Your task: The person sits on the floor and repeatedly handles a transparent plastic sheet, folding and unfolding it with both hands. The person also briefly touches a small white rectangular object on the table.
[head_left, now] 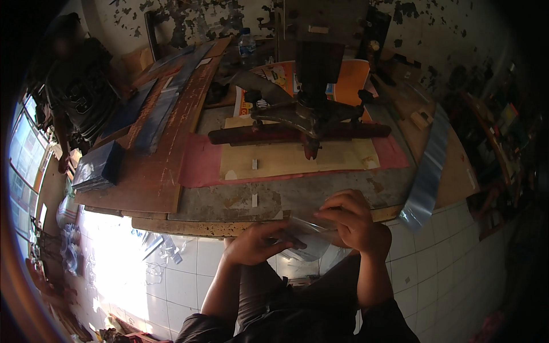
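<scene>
Over my lap, just in front of the table edge, I hold clear plastic sheets [311,243] between both hands. My left hand [257,243] is closed on their left side, with the thumb and fingers pinching. My right hand [354,223] is raised a little higher and pinches the upper right side of the plastic. Glare on the film hides how many layers there are. Beyond my hands stands a dark metal press [309,117] with a long reddish-black bar. Beneath that bar lies a cream board [303,160] on a pink sheet [200,163].
A stack of dark blue plastic-wrapped sheets [100,166] sits on the brown board at left. To the right, a long shiny plastic strip [426,171] hangs over the table edge. A bottle [246,43] stands at the back. Another person [80,80] is at far left. Plastic scraps [166,248] litter the tiled floor.
</scene>
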`<state>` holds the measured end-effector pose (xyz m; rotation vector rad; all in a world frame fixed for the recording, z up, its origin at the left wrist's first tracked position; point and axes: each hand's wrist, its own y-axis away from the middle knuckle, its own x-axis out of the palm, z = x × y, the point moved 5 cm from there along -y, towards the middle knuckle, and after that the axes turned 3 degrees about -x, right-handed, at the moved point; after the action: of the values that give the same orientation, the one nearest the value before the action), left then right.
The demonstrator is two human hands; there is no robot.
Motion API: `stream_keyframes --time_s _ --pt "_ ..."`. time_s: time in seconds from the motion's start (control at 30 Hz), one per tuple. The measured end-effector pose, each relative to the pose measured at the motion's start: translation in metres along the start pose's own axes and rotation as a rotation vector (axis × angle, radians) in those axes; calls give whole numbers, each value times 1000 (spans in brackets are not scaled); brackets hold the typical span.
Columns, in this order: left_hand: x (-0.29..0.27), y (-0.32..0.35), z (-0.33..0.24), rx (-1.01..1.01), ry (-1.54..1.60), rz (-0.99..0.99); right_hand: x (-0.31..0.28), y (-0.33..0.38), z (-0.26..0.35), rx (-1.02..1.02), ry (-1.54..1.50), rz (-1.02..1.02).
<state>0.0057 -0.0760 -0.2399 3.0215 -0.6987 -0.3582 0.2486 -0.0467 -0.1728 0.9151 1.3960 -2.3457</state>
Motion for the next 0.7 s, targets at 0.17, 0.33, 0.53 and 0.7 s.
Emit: stream_keyframes --time_s 0.17,0.33,0.53,0.7 --pt "-1 0 5 31 7 7 -3 -1 -7 99 -304 136" --pt "2 -2 14 43 69 30 -1 7 -10 176 -240 228" --pt "3 1 8 96 91 -2 -7 12 5 132 117 -187" --pt "2 3 7 14 27 -37 -6 10 22 8 48 140"
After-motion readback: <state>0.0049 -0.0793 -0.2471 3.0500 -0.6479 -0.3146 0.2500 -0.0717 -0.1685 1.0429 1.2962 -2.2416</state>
